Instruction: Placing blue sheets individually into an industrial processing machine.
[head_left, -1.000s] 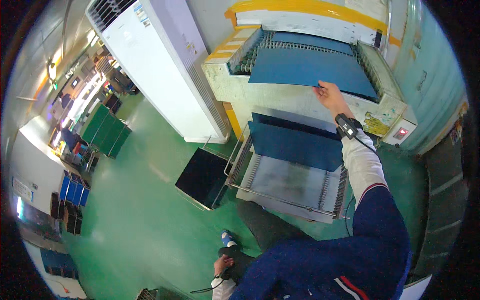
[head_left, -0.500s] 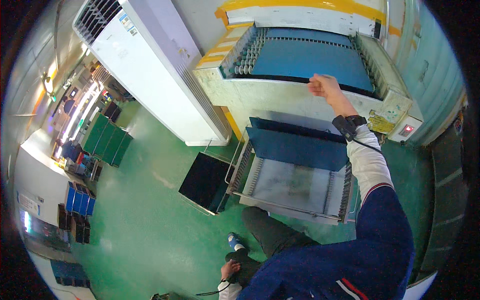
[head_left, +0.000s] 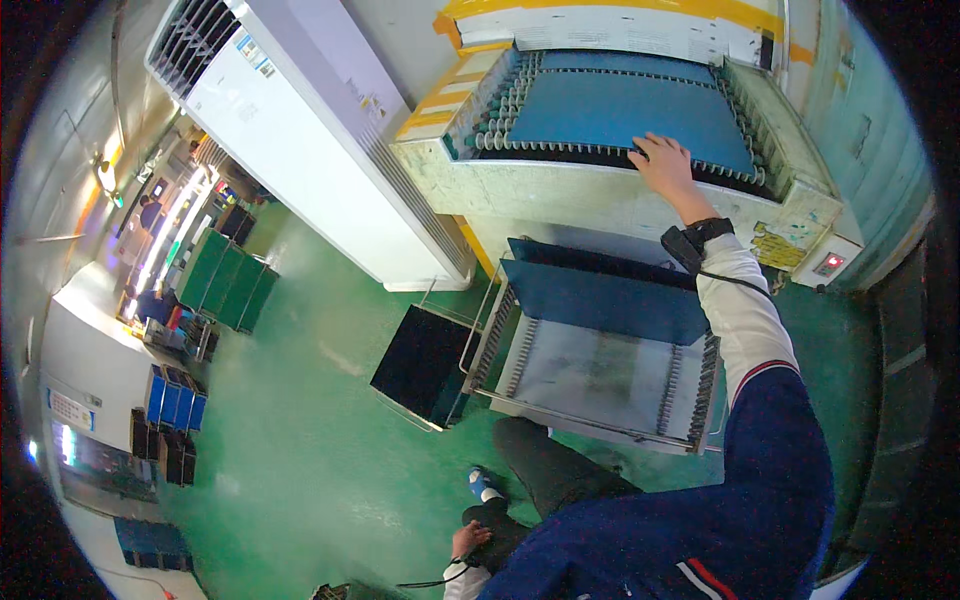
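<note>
My right hand [head_left: 665,168] reaches to the front edge of a pale roller machine [head_left: 600,195]. Its fingers are stretched out and apart, with the tips by the front row of rollers, holding nothing that I can see. Just beyond them, a flat blue panel [head_left: 625,108] lies on the rollers, and a second blue panel [head_left: 625,63] is behind it. My left hand [head_left: 470,540] rests on my leg at the lower edge, fingers loosely laid and nothing visible in them. Below the machine stands a slotted metal rack [head_left: 575,418] holding upright dark blue panels [head_left: 600,300].
Left of the slotted rack, a wire-framed rack with a black panel [head_left: 425,365] stands on the green floor [head_left: 300,430]. A tall white air conditioner [head_left: 310,150] adjoins the machine. A control box [head_left: 828,262] with a red light is at its right end. Green racks [head_left: 228,280] stand farther left.
My right hand has unfolded from a loose curl and come down flatter by the front rollers. The near blue panel lies slightly farther back, so a front row of rollers now shows.
</note>
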